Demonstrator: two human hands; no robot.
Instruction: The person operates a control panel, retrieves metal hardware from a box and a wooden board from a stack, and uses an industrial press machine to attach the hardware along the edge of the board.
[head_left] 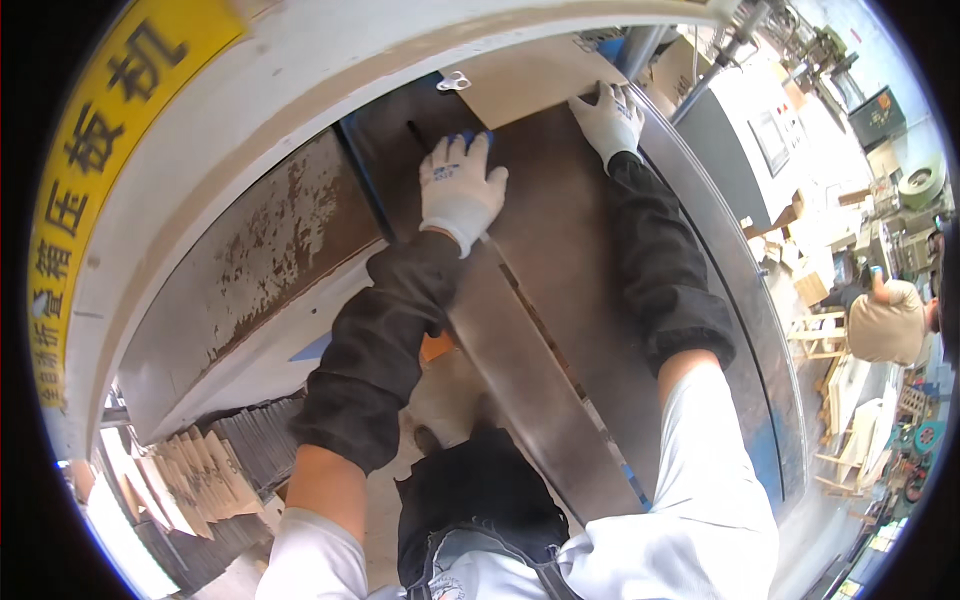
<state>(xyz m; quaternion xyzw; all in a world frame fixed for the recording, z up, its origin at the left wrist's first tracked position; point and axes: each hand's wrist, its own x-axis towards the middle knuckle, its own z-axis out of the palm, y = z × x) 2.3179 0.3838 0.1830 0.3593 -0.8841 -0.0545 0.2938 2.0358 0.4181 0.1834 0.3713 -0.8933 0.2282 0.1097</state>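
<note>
A flat brown cardboard sheet [525,75] lies at the far end of the dark metal tabletop [560,220]. My left hand [460,190], in a white glove with blue fingertips, rests on the tabletop just short of the sheet's near left corner. Its fingers are stretched forward and nothing shows in them. At the sheet's right end, my right hand [610,122], gloved too, touches the near right corner with thumb and fingers apart. Black sleeve covers wrap both forearms. A small white bracket-like piece [454,82] sits by the sheet's left edge.
A curved machine frame [190,130] with a yellow sign arches over the left. A long slot [545,325] splits the tabletop. Stacked cardboard pieces [200,480] stand at lower left. Rightward are a grey-white control cabinet [735,140] and another person [888,322] beside wooden frames.
</note>
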